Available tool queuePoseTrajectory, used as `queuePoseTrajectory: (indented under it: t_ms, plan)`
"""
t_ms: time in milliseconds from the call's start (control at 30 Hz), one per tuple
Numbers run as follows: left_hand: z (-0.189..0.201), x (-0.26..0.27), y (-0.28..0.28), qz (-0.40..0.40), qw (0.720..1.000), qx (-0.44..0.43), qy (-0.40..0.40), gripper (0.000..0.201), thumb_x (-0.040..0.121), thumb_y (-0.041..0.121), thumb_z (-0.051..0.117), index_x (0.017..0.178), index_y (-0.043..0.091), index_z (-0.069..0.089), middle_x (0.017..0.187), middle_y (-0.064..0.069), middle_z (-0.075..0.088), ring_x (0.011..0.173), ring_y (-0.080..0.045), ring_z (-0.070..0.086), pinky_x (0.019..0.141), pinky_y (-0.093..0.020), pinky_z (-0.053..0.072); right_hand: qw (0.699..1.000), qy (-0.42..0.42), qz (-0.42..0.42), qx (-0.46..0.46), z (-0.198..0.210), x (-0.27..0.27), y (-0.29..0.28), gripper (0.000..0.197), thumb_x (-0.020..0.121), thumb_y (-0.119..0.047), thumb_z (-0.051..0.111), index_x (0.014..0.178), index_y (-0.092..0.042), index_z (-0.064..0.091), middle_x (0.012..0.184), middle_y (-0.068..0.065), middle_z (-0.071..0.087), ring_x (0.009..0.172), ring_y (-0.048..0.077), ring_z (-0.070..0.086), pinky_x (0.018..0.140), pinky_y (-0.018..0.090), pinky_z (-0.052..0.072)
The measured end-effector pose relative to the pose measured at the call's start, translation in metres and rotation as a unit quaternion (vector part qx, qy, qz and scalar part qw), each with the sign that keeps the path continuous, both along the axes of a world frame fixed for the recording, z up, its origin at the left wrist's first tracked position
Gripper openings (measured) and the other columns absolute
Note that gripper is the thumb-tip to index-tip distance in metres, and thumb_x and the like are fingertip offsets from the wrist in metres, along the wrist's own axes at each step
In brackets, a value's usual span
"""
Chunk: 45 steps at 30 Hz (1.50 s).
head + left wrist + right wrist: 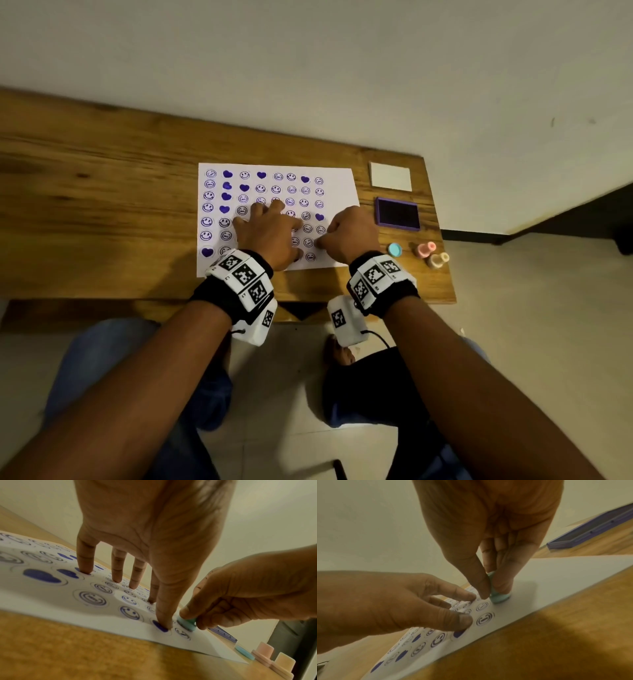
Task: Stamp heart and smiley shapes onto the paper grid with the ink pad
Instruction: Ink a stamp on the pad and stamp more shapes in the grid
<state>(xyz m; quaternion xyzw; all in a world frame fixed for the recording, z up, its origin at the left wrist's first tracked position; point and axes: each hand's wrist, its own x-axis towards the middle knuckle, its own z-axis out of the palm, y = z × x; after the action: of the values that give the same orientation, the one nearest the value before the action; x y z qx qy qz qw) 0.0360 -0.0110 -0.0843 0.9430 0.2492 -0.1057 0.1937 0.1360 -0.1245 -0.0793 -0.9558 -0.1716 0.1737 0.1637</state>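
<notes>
Left hand point(265, 233) lies on the paper grid point(342, 185), fingers straight and spread, fingertips point(85, 569) pressing the sheet flat; its grip is wide, holding nothing. Thumb tip sits on a purple heart print near the sheet's near edge. Right hand point(349, 236) pinches a teal stamp point(499, 597) between thumb and fingers, grip narrow and closed round the stamp's body. The stamp stands upright with its face down on the paper, lower right part of the grid, just beside the left thumb. The paper lies flat on the wooden worktop point(102, 205), most cells filled with purple smileys and hearts; a bare margin runs down its right side. Ink pad point(398, 213), purple case, open, dark pad up, sits on the worktop just right of the paper, apart from both hands. A white lid or card point(390, 176) lies beyond the ink pad, near the wall. A teal round cap point(394, 249) sits near the worktop's right edge, with a pink stamp point(424, 248) and a beige stamp point(437, 260) lying on their sides beside it. Wrist bands with black-and-white markers on both wrists.
</notes>
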Motion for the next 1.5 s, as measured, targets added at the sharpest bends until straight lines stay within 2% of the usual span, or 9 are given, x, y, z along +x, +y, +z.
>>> queuePoseTrajectory:
  t_ms: [267,467,633,800,1067,1167,1267,1333,1500]
  plan:
    - [0.009,-0.002,-0.003,0.009,1.000,-0.012,0.016,0.057,0.075,0.048,0.072,0.129,0.043,0.052,0.145,0.003,0.034,0.136,-0.028,0.025,0.102,-0.055,0.028,1.000,0.017,-0.001,0.007,0.006,-0.005,0.002,0.035,0.071,-0.035,0.086,0.091,-0.010,0.072,0.088,0.006,0.072,0.086,0.024,0.069,0.073,0.033,0.058]
    - [0.011,0.000,-0.006,0.010,1.000,-0.007,0.024,0.059,0.077,0.043,0.073,0.131,0.041,0.051,0.147,0.004,0.033,0.137,-0.027,0.025,0.102,-0.056,0.030,0.975,-0.038,-0.128,0.175,0.035,0.009,-0.047,0.027,0.072,-0.041,0.083,0.080,-0.016,0.077,0.073,-0.002,0.075,0.074,0.015,0.072,0.073,0.029,0.056]
    - [0.009,0.004,-0.006,0.010,0.999,-0.009,0.030,0.060,0.078,0.041,0.073,0.133,0.039,0.050,0.147,0.005,0.033,0.137,-0.026,0.026,0.103,-0.054,0.031,0.982,-0.011,-0.102,0.160,0.042,0.000,-0.083,0.017,0.078,-0.032,0.082,0.079,-0.017,0.074,0.066,-0.010,0.066,0.065,0.001,0.060,0.057,0.018,0.040]
    - [0.006,0.004,-0.004,0.010,0.999,-0.006,0.031,0.062,0.079,0.044,0.071,0.136,0.040,0.046,0.152,0.007,0.028,0.140,-0.025,0.024,0.105,-0.051,0.031,0.983,-0.010,-0.105,0.150,0.023,-0.003,-0.102,0.024,0.077,-0.037,0.081,0.088,-0.016,0.077,0.078,-0.003,0.074,0.075,0.013,0.070,0.079,0.032,0.058]
    - [0.002,0.000,-0.002,-0.002,1.000,-0.006,0.028,0.064,0.081,0.048,0.067,0.139,0.041,0.042,0.157,0.007,0.022,0.143,-0.023,0.020,0.111,-0.050,0.027,0.982,-0.029,-0.099,0.156,0.023,0.000,-0.111,0.022,0.078,-0.039,0.080,0.087,-0.020,0.077,0.078,-0.003,0.074,0.076,0.016,0.070,0.082,0.039,0.060]
    - [0.002,0.000,-0.001,0.001,1.000,-0.006,0.026,0.060,0.083,0.048,0.064,0.138,0.040,0.043,0.157,0.007,0.023,0.144,-0.023,0.019,0.112,-0.050,0.025,0.983,-0.034,-0.099,0.150,0.030,0.009,-0.117,0.024,0.080,-0.041,0.079,0.091,-0.019,0.076,0.081,-0.003,0.074,0.080,0.015,0.069,0.081,0.033,0.057]
    - [0.002,0.000,0.002,0.018,1.000,-0.011,-0.003,0.054,0.084,0.047,0.063,0.135,0.036,0.049,0.155,0.007,0.027,0.144,-0.022,0.020,0.112,-0.048,0.024,0.984,-0.043,-0.105,0.139,0.038,0.016,-0.126,0.026,0.082,-0.041,0.078,0.095,-0.019,0.074,0.085,-0.001,0.074,0.084,0.015,0.069,0.076,0.026,0.047]
    - [0.003,0.002,0.001,0.018,0.998,-0.024,-0.048,0.049,0.084,0.042,0.065,0.131,0.033,0.054,0.152,0.006,0.035,0.142,-0.022,0.025,0.112,-0.044,0.028,0.981,-0.055,-0.111,0.147,0.040,0.021,-0.132,0.026,0.082,-0.040,0.079,0.095,-0.018,0.075,0.087,0.000,0.075,0.084,0.016,0.070,0.078,0.029,0.051]
    - [0.009,0.012,-0.026,0.005,0.990,-0.049,-0.135,0.032,0.083,0.034,0.067,0.114,0.025,0.067,0.119,-0.001,0.061,0.117,-0.026,0.049,0.096,-0.039,0.043,0.979,-0.060,-0.121,0.155,0.041,0.030,-0.143,0.028,0.081,-0.041,0.079,0.096,-0.018,0.076,0.088,0.001,0.075,0.083,0.018,0.071,0.084,0.037,0.057]
